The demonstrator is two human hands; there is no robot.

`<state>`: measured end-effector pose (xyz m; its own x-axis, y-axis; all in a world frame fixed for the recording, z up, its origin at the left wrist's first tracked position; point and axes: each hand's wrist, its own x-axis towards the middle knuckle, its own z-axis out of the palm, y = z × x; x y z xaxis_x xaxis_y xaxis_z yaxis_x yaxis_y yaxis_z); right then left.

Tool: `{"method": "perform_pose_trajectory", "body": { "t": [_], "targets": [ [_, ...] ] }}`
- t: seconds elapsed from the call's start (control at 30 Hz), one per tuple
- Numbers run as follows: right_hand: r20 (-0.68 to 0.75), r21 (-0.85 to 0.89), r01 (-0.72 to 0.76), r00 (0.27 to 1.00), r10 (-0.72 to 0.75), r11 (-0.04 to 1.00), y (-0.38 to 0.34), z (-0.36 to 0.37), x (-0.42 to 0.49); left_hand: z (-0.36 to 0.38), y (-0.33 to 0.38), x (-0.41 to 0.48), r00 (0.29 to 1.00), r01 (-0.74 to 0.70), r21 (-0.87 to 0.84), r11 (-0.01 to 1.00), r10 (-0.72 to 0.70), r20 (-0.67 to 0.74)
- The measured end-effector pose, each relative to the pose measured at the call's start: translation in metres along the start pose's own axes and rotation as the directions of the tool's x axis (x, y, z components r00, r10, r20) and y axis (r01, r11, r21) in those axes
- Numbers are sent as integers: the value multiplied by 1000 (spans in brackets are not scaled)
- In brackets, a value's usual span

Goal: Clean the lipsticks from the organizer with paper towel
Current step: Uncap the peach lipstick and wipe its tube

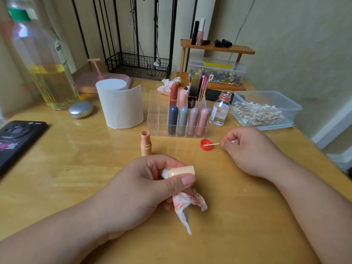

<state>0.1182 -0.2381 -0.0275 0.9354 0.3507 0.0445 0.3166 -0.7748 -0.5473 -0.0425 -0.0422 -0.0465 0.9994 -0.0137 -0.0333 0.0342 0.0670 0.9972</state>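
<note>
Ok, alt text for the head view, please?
The left hand holds a peach lipstick cap and a stained paper towel, while the right hand pinches a cotton swab with its tip in a red cap on the table. The open lipstick stands before a clear organizer of other lipsticks.

organizer behind lone lipstick, paper roll left of it, small bottle right, swab box farthest right
</note>
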Motion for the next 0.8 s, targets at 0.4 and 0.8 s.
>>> {"method": "perform_pose_trajectory", "body": {
  "t": [0.4,0.8],
  "targets": [
    [-2,38,-7,1000,7,999,1,4,6,-4,-6,1,999,-12,77,997,9,34],
    [-136,332,64,991,-20,941,9,-3,4,-8,-1,4,991,96,-329,940,-60,118]
  ]
}}
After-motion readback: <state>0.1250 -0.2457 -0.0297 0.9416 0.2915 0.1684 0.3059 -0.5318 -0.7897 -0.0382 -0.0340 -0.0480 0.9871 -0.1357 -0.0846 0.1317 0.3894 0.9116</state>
